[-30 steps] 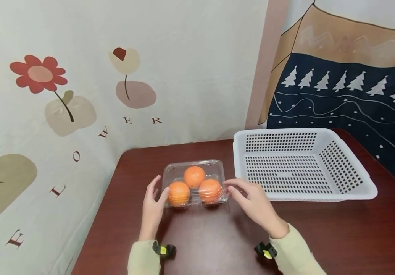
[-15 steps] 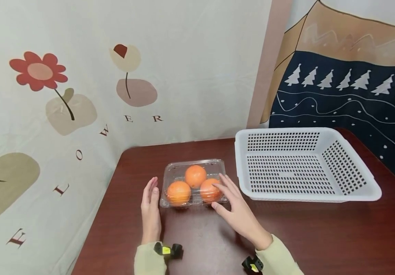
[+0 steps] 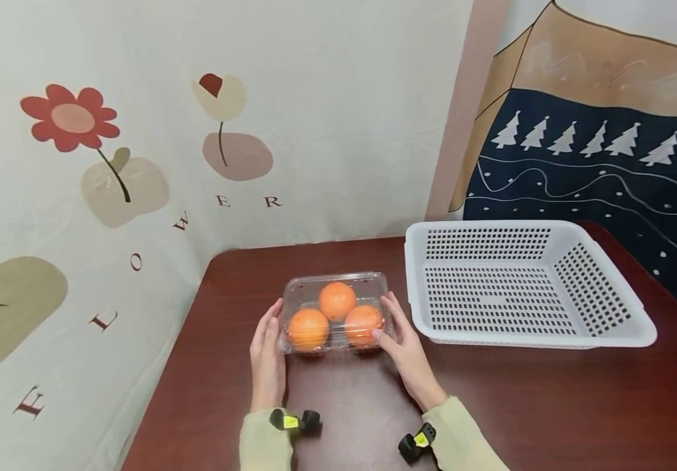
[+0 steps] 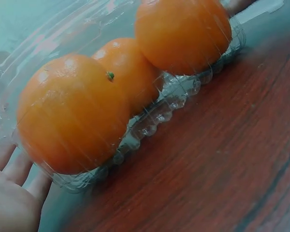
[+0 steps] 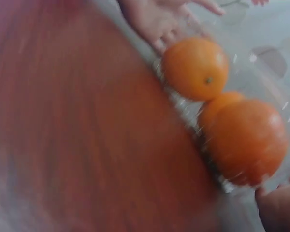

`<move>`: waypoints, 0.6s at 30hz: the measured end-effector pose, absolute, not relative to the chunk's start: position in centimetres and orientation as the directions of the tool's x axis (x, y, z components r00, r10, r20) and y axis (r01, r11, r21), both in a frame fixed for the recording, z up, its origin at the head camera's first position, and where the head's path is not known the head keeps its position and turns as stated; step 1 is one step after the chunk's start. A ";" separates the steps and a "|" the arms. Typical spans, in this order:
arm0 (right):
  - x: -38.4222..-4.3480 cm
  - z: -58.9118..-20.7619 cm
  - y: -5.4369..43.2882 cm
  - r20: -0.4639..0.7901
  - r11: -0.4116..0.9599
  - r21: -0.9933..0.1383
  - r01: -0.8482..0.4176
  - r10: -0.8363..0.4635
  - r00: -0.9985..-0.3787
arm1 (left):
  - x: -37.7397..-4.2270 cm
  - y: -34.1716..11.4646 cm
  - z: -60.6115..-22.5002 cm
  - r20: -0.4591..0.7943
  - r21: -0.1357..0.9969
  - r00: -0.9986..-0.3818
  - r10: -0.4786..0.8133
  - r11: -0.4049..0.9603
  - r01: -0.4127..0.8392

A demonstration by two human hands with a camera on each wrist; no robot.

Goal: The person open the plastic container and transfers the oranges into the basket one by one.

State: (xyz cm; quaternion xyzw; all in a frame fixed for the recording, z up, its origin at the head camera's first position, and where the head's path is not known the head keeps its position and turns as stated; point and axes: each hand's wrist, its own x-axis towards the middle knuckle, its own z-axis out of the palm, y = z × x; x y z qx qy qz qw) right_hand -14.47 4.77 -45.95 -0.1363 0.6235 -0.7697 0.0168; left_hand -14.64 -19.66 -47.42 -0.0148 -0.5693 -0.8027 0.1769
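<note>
Three oranges sit inside a clear plastic clamshell box (image 3: 309, 288) on the table: one at the back (image 3: 337, 301), one front left (image 3: 307, 329) and one front right (image 3: 364, 325). My left hand (image 3: 267, 363) lies along the box's left side, fingers fairly straight. On the other side, my right hand (image 3: 411, 363) has its thumb at the near right corner and its fingers spread along the side. Close up in the left wrist view, the left fingers (image 4: 19, 169) meet the box's end. The right wrist view is blurred; the right thumb (image 5: 275, 205) is near the box's lower end.
A white perforated plastic basket (image 3: 491, 337) stands right of the box on the dark red wooden table (image 3: 350, 405). Printed cloth (image 3: 338, 131) hangs behind the table. A small black camera is strapped at each wrist.
My right hand first drew in over the box's right part, then shifted to its right side. The left hand came away slightly and is against the left side again. The box stays about where it was.
</note>
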 end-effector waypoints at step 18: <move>-15.1 -45.9 4.8 0.292 -0.105 -0.956 -0.273 -0.273 -0.917 | -14.2 -19.6 -47.2 0.172 0.980 -0.962 -0.214 -0.058 0.188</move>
